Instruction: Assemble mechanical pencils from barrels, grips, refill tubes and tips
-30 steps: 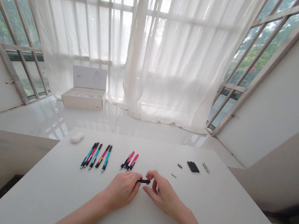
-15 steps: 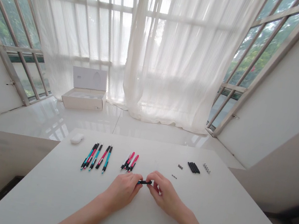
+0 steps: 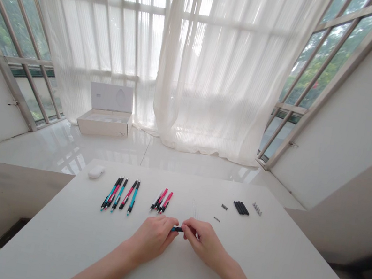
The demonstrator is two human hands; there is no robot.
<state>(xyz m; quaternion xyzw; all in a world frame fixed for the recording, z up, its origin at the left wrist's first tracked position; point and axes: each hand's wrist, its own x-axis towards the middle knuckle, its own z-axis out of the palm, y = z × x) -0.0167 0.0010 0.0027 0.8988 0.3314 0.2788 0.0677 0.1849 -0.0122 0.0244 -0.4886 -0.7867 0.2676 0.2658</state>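
My left hand (image 3: 153, 238) and my right hand (image 3: 204, 243) meet above the white table (image 3: 49, 231). Between their fingertips is a short black pen part with a blue tip (image 3: 177, 229), mostly hidden by my fingers. Thin clear refills (image 3: 195, 209) lie just beyond my right hand. Farther back lie a group of teal-and-black pens (image 3: 119, 195) and a group of pink-and-black pens (image 3: 161, 200). To the right are black pen barrels (image 3: 240, 207), a small dark part (image 3: 223, 207), another small part (image 3: 217, 219) and several metal pieces (image 3: 257, 209).
A white computer mouse (image 3: 96, 172) sits at the table's far left corner. Beyond the table's far edge, an open white box (image 3: 105, 122) stands on a glossy white sill (image 3: 181, 165) before sheer curtains (image 3: 219, 69).
My right hand has moved left, closing the gap to my left hand. Less of the black pen part shows between my fingers now.
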